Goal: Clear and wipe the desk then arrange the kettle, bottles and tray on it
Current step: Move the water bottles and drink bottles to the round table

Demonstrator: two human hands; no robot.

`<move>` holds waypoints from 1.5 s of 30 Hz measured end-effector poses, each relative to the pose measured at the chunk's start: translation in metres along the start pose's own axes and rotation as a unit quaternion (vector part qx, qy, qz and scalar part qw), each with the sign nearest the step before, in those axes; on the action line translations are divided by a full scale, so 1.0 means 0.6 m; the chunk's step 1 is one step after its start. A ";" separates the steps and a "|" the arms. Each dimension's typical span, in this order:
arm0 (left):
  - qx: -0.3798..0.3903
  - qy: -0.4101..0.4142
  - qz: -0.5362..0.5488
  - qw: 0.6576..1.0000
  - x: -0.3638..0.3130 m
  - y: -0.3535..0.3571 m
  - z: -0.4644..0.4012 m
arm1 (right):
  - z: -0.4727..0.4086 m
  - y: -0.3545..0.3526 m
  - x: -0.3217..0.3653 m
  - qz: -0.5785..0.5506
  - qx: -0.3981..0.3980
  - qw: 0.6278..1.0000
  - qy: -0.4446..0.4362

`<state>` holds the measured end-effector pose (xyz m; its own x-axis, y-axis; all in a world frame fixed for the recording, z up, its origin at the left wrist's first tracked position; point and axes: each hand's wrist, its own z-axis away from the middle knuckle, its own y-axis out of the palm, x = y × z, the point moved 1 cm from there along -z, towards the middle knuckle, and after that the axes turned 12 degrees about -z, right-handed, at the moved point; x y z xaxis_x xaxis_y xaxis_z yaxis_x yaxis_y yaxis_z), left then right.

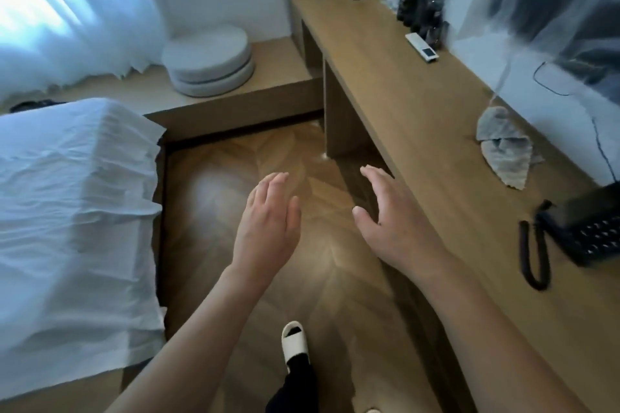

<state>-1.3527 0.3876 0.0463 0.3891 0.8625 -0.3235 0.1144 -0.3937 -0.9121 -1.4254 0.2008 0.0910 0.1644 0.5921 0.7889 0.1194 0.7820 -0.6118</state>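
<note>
Seen from the head camera, a person is standing between a bed (73,211) and a long wooden desk (419,117), holding both bare arms out over the herringbone floor (235,157). The left hand (268,228) is hovering palm down with its fingers straight and pressed together, gripping nothing. The right hand (392,221) is hanging just beside the desk's front edge with fingers straight and the thumb spread apart, also gripping nothing. A crumpled grey cloth (503,147) is lying on the desk near the wall, well apart from both hands. Farther along the desk, a row of dark bottles (422,3) is standing against the wall, with a white remote control (422,47) lying just beside them. A black telephone (587,231) is sitting at the near right, its coiled cord (533,255) hanging over the desktop. Two round white cushions (208,60) are sitting stacked on a low platform by the curtained window. One foot in a white slipper (294,342) is stepping on the floor below the arms.
</note>
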 end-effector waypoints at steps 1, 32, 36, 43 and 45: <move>0.000 -0.005 -0.002 1.000 0.021 -0.001 -0.012 | -0.019 0.013 0.011 0.003 0.007 1.000 0.000; -0.047 -0.066 -0.015 0.997 0.295 0.013 -0.752 | -0.806 0.075 0.152 -0.012 0.001 0.998 -0.062; -0.041 -0.074 0.000 0.996 0.300 0.031 -0.852 | -0.907 0.062 0.154 -0.018 0.011 0.998 -0.053; -0.019 -0.056 0.007 0.998 0.366 0.089 -1.038 | -1.103 0.077 0.156 -0.031 0.007 0.999 -0.030; -0.016 -0.038 0.007 0.999 0.393 0.102 -1.108 | -1.169 0.087 0.164 -0.036 -0.006 0.999 -0.028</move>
<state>-0.6466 0.3556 0.0819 0.3211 0.8776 -0.3560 0.1388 -0.4155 -0.8990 -0.7163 0.1636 0.0962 0.1002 0.5445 0.8327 0.1402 0.8209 -0.5536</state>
